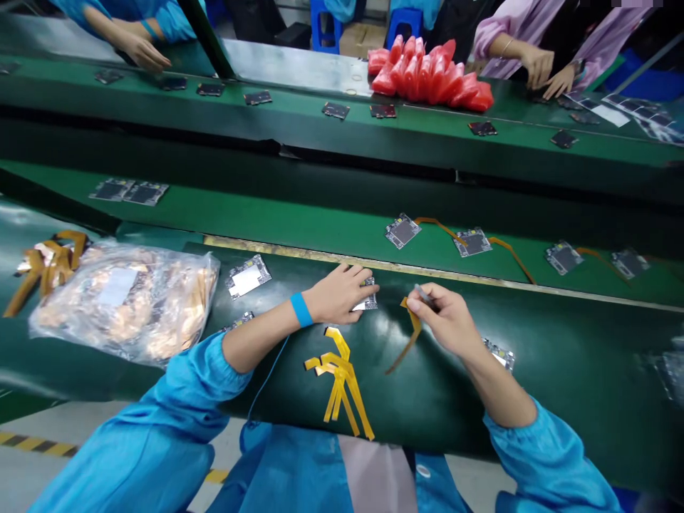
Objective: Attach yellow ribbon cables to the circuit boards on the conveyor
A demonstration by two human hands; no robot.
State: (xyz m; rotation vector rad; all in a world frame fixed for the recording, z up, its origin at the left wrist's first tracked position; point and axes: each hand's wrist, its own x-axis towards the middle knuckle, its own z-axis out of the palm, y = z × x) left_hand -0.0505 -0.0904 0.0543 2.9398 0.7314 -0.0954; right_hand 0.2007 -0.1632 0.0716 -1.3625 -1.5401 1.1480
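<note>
Electronics assembly line, factory floor. Long green conveyor belt [320, 228] carries small circuit boards [402, 231] spaced in a row, some with orange flex cables [510, 251]. Second belt [299, 121] behind, more boards. Workers in blue smocks [160, 434] seated on both sides; blue stools [325, 25] beyond. Bagged parts [125, 299], red packets [430, 71] stacked. Yellow-black hazard tape [37, 444] on floor.

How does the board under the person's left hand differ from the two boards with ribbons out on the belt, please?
The board under the left hand lies on the dark near bench, half covered by fingers; the two belt boards lie uncovered on the green belt. Each belt board has an orange ribbon running from it; the orange ribbon by the held board is pinched in the right hand. All are small silvery squares.
</note>
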